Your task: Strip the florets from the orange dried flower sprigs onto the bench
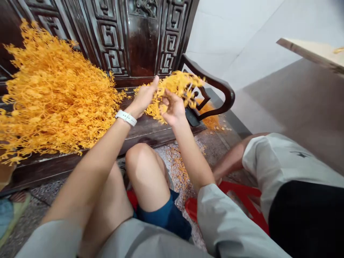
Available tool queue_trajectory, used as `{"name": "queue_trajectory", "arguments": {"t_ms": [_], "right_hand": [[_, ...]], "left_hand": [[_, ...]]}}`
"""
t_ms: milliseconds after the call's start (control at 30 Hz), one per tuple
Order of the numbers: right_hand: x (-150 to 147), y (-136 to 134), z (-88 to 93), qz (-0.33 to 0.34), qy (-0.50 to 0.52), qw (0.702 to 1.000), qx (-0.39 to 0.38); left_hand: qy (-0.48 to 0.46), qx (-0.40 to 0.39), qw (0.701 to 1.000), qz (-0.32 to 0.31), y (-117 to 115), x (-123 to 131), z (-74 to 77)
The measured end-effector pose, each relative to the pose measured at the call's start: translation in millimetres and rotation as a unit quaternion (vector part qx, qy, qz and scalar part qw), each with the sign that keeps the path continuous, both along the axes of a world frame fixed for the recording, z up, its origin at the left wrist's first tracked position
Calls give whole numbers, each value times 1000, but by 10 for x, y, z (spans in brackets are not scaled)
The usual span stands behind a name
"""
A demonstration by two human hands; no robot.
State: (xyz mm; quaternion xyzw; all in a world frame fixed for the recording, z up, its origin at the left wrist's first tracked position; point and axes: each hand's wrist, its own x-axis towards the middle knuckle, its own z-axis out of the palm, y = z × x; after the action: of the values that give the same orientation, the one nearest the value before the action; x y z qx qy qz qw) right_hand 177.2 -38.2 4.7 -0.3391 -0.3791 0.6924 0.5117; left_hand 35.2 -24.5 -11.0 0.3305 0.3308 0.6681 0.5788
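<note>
A loose bunch of yellow-orange plastic sprigs (185, 83), thin and branching, is between my two hands above the bench seat. My left hand (145, 97), with a white watch (126, 117) on its wrist, closes on the bunch from the left; most of its fingers are hidden. My right hand (174, 108) is on the right, palm partly turned up, its fingers curled against the sprigs. Motion blurs the fingertips and the bunch. More sprigs (152, 110) show below and between the hands. A large heap of the same sprigs (59, 96) covers the seat at the left.
The dark carved wooden bench (143, 46) has a curved armrest (228, 95) at the right. A dark flat object (192, 117) lies beside it. Orange scraps (181, 172) litter the floor. Another person's leg (236, 152) and a red stool (242, 200) are at the right; a board edge (309, 53) juts in above.
</note>
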Motion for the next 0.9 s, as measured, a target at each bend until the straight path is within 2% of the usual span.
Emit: {"name": "queue_trajectory", "arguments": {"t_ms": [100, 167, 267, 367, 500, 667, 767, 833, 900], "right_hand": [[-255, 101, 150, 89, 14, 996, -28], [-418, 199, 204, 147, -12, 989, -18], [-597, 398, 185, 200, -84, 976, 10], [-624, 613, 70, 221, -168, 959, 59], [-420, 763, -145, 234, -293, 916, 146], [78, 618, -373, 207, -315, 911, 169], [458, 502, -405, 182, -272, 940, 95], [668, 483, -383, 130, -199, 971, 18], [790, 524, -362, 63, -120, 990, -35]], "left_hand": [[-37, -49, 997, -36, 53, 25, -3], [-74, -63, 995, -33, 87, -29, 14], [-133, -43, 990, 6, 177, -110, 5], [-160, -43, 984, 60, 298, -165, -63], [-137, -67, 985, 75, 382, -158, -193], [-106, -45, 991, 63, 300, 67, -298], [-84, -30, 996, 26, 239, 252, -320], [-61, -38, 997, 1, 216, 370, -341], [-18, -63, 998, -17, 203, 480, -376]]}}
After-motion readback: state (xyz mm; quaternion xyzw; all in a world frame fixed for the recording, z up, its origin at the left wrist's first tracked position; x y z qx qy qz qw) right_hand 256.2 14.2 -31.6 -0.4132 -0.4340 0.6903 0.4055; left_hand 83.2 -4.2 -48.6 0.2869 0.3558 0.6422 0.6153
